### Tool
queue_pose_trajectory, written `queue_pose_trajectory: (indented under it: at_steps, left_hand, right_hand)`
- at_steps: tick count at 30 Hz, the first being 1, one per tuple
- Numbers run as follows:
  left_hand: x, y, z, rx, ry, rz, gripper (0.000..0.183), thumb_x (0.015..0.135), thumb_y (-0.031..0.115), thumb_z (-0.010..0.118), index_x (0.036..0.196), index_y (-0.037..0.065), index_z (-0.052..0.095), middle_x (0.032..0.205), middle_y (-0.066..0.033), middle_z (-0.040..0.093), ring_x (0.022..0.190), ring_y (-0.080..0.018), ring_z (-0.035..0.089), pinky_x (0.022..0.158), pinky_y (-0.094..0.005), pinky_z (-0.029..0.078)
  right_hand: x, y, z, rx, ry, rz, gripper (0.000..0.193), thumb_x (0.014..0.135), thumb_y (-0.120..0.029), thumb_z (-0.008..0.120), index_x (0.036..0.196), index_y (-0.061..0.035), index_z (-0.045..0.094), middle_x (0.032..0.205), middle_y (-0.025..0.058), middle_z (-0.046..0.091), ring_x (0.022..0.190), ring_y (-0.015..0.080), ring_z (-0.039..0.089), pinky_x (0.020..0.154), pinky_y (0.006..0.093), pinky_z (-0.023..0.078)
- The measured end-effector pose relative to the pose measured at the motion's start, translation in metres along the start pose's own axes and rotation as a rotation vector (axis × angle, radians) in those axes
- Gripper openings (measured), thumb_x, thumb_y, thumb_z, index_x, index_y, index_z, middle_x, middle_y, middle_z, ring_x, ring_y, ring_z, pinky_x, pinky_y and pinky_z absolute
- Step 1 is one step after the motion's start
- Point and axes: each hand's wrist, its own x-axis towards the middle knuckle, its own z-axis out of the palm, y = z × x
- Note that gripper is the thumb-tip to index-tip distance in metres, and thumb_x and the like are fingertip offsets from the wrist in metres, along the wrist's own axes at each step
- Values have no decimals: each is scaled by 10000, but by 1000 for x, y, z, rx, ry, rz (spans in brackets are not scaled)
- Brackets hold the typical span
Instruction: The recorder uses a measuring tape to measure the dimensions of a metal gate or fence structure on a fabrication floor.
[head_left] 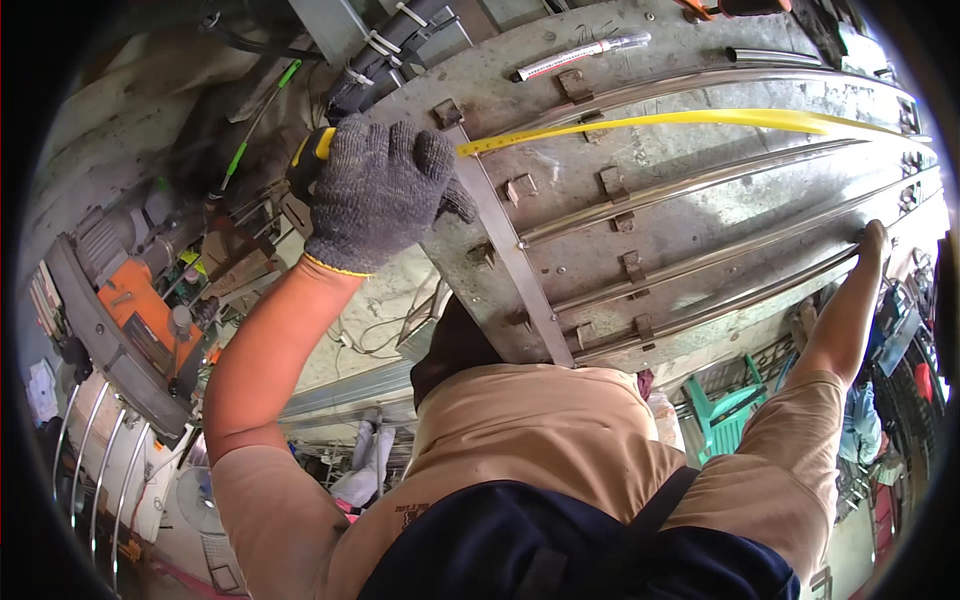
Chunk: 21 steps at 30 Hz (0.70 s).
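Note:
My left hand (385, 190), in a dark grey knit glove, is closed around a yellow and black tape measure (312, 160) over the left end of a metal worktable (700, 255). The yellow tape blade (680, 118) stretches from beside the glove across to the far right, bowed in the wide view. Below it, long shiny metal rods (690, 210) run lengthwise between small steel blocks (612, 182). A flat metal bar (510, 250) crosses their left ends. My bare right hand (873, 238) is at the rods' right end, its fingers mostly hidden.
A white and red marker pen (582, 57) and a short metal tube (772, 57) lie on the table's far side. An orange machine (145, 305) stands at the left. A green plastic chair (725, 405) is below the table at the right.

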Motion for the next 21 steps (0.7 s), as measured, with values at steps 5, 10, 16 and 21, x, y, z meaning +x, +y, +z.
queue_pose_trajectory:
  at_steps: [5, 10, 16, 21]
  left_hand:
    - [-9, 9, 3, 41, -25, -108, 198, 804, 264, 632, 906, 115, 550, 779, -80, 554, 783, -279, 587, 821, -450, 430]
    - [-14, 12, 4, 69, 45, -145, 171, 843, 258, 604, 929, 116, 564, 779, -89, 591, 777, -277, 602, 824, -452, 419]
    - [-18, 15, -11, 25, 21, -140, 164, 861, 237, 585, 977, 120, 582, 829, -101, 626, 806, -288, 618, 820, -457, 412]
    - [-27, 11, -34, -14, -83, -19, 206, 910, 238, 563, 1057, 99, 603, 876, -149, 690, 858, -319, 660, 847, -480, 419]
  right_hand:
    - [0, -5, -5, -16, -78, 13, 428, 975, -225, 559, 1336, -12, 472, 984, 227, 637, 810, 355, 684, 679, 507, 618]
    - [-46, -3, -3, -13, -299, 108, 452, 1077, -376, 459, 1339, -10, 419, 1050, 248, 648, 878, 392, 686, 728, 549, 607]
    - [-205, 19, -10, -453, -121, -87, 445, 978, -460, 648, 897, -27, 585, 694, 50, 502, 480, 192, 502, 417, 355, 451]
    - [-369, 53, -41, -480, -316, -80, 671, 953, -406, 688, 1405, 52, 497, 858, 105, 652, 701, 177, 628, 572, 320, 527]
